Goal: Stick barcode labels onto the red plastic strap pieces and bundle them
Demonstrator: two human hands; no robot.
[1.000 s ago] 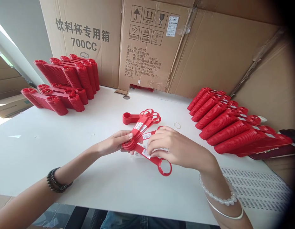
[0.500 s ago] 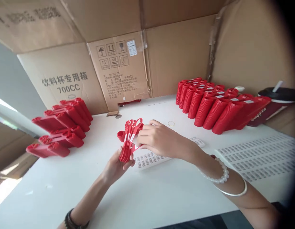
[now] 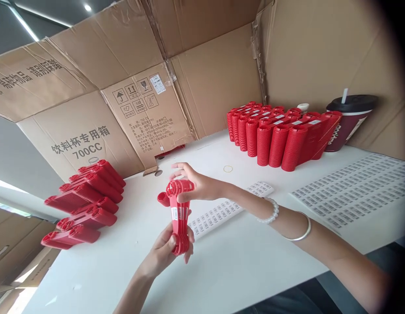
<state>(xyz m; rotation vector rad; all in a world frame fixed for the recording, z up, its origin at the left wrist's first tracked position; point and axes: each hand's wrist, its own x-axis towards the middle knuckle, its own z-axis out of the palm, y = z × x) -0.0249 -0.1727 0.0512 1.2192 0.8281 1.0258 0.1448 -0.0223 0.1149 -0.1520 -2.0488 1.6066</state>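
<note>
My left hand (image 3: 165,250) is wrapped round the lower end of a small stack of red plastic pieces (image 3: 180,220), which have ring-shaped ends and white barcode labels on their flat middles. The stack stands nearly upright, its pieces lying close together. My right hand (image 3: 200,183) is at the upper end, thumb against the front and fingers curved round behind the rings, partly hidden. Just behind the stack, a red rolled piece (image 3: 163,199) shows on the table. A sheet of barcode labels (image 3: 210,218) lies beneath and beside my hands.
Red stacks (image 3: 83,198) stand at the left, and labelled red stacks (image 3: 274,135) at the right. Behind them is a dark cup (image 3: 344,124) with a straw. A larger label sheet (image 3: 352,187) and a rubber band (image 3: 228,168) lie on the table (image 3: 241,270). Cardboard boxes (image 3: 218,83) wall the back.
The fanned-out pieces have come together into a closer, more upright stack. My right hand has moved from the side of the pieces to their upper end. The view has shifted and tilted.
</note>
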